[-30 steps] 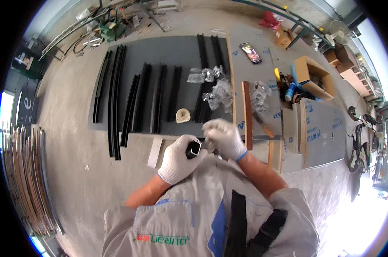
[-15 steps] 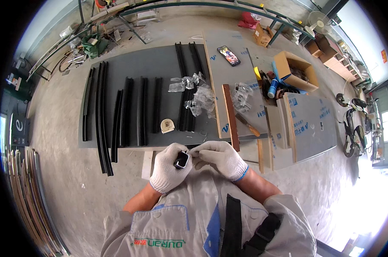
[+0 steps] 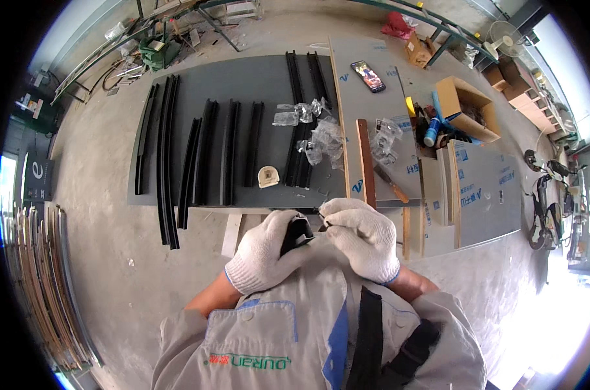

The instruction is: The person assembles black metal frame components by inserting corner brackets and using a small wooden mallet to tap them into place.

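My left hand [image 3: 264, 252], in a white knit glove, is wrapped round a black channel profile [image 3: 296, 234] close to my chest. The profile's pale cut end faces my other hand. Just right of that end, my right hand [image 3: 365, 239], gloved too, pinches a small dark piece [image 3: 323, 222] between thumb and fingers; its kind is too small to make out. Beyond my hands, several black profiles [image 3: 228, 153] lie lengthwise on the grey tabletop [image 3: 246, 78]. A white tape measure [image 3: 268, 177] rests near the table's front edge.
Clear plastic bags [image 3: 324, 140] lie by the profiles. To the right are a brown bar [image 3: 365, 162], a knife with a wooden handle [image 3: 398, 191], a phone [image 3: 368, 77], stacked grey panels [image 3: 487, 195] and a cardboard box [image 3: 467, 107]. Long strips [image 3: 44, 279] stand at far left.
My hands have drawn slightly apart, and the profile in my left hand has tilted towards the right. The small dark piece now shows in my right fingers. The whole view has shifted a little.
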Motion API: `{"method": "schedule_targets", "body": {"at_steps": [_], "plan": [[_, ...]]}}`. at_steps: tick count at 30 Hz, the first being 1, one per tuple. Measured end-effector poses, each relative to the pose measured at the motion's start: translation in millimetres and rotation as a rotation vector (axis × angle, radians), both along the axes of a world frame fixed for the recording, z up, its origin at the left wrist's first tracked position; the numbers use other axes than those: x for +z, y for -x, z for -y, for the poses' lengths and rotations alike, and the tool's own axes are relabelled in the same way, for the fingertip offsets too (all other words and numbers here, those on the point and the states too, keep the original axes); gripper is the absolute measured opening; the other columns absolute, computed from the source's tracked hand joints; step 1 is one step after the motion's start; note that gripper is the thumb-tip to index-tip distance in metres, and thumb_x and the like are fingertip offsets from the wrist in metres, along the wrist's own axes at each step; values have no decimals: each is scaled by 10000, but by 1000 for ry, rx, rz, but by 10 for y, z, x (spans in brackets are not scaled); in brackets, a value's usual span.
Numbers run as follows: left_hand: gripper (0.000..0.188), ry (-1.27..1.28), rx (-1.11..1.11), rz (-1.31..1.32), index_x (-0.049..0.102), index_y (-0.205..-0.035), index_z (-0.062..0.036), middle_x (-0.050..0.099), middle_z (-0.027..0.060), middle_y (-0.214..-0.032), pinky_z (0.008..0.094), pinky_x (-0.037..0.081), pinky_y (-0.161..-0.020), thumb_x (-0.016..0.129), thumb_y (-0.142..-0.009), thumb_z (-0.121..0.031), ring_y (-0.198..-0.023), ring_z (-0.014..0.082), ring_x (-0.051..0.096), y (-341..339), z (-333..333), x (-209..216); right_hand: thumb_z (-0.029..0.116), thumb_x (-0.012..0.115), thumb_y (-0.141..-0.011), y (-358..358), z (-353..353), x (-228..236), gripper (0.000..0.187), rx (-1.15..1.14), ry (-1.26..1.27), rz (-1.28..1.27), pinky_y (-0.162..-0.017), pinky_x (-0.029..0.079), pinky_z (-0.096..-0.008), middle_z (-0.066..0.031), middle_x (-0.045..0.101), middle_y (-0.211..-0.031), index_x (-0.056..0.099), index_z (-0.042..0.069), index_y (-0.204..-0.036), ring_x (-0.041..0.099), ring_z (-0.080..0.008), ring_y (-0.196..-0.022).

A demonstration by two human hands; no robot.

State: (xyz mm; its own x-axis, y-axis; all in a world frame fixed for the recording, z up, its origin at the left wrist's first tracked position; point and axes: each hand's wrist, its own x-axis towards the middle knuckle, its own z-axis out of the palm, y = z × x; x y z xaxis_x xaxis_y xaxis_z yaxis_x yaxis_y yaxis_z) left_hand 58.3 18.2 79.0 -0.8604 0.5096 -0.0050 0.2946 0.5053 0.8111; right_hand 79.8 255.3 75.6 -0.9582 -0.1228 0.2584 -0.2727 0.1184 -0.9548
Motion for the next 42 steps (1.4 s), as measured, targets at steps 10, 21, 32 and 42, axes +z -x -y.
{"method": "schedule_targets", "body": {"at_steps": [10, 21, 32, 42], "plan": [[645, -93, 43, 73, 568, -1367, 25, 727, 260, -1151, 436, 617, -881, 830, -852, -262, -1022, 403, 761, -52, -20, 48, -28, 744, -940, 7, 109, 39, 200, 26, -20, -19, -941, 602, -372, -178, 757, -1223, 736, 12, -1136, 758, -276, -1100], [645, -81, 39, 70, 574, -1361, 18, 733, 254, -1143, 445, 619, -880, 833, -853, -283, -1025, 413, 757, 2, -25, 16, -41, 737, -928, 70, 100, 72, 190, 55, -59, -57, -925, 610, -378, -198, 756, -1197, 722, 4, -1112, 765, -301, -1084], [641, -61, 43, 59, 579, -1354, 11, 735, 246, -1139, 443, 621, -862, 835, -846, -282, -1000, 402, 763, 62, -47, 41, -62, 735, -921, 159, 43, 111, 209, 66, -102, -108, -908, 611, -384, -209, 750, -1201, 694, 0, -1116, 767, -309, -1060], [641, -77, 48, 64, 584, -1347, 21, 735, 250, -1129, 442, 623, -857, 833, -842, -286, -997, 402, 762, 63, -64, 10, -57, 726, -926, 138, 69, 101, 176, 51, -97, -76, -913, 609, -378, -208, 753, -1198, 698, -5, -1092, 768, -306, -1063]]}}
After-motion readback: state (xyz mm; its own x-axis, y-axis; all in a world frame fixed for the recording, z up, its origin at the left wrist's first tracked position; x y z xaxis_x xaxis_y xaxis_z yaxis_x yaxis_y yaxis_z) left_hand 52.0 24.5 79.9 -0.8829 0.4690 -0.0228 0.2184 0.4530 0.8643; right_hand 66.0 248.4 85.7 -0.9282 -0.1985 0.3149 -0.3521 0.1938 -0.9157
